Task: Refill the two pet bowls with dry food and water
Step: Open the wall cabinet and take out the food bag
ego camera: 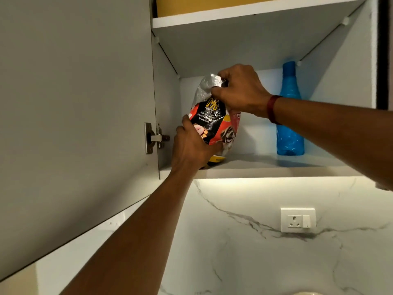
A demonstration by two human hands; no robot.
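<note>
On the lower cabinet shelf [265,170], at its left end, I log one food bag [212,122]: red and black print, a dog's face low on the front, silver crumpled top. Its yellow base touches the shelf near the front edge, and the bag leans slightly right.

Left hand [191,145]: closed around the bag's lower left side, thumb across the front print, palm under the near edge.

Right hand [240,90]: clenched on the bag's silver top, fingers curled over the crumpled foil. A dark red band [273,109] sits on that wrist.

Bottle [290,111]: blue, translucent, upright, with a blue cap. It stands at the far right of the same shelf, well apart from the bag. I cannot tell how full it is.

Door [74,113]: grey, swung open to the left, with a metal hinge [154,138] just left of the left hand.

Upper shelf [244,11]: white, with a yellow surface above it.

Below the cabinet: a white marbled wall [244,252] lit by a strip under the shelf, and a white socket plate [297,220] on the right.

No bowls appear in my view.
</note>
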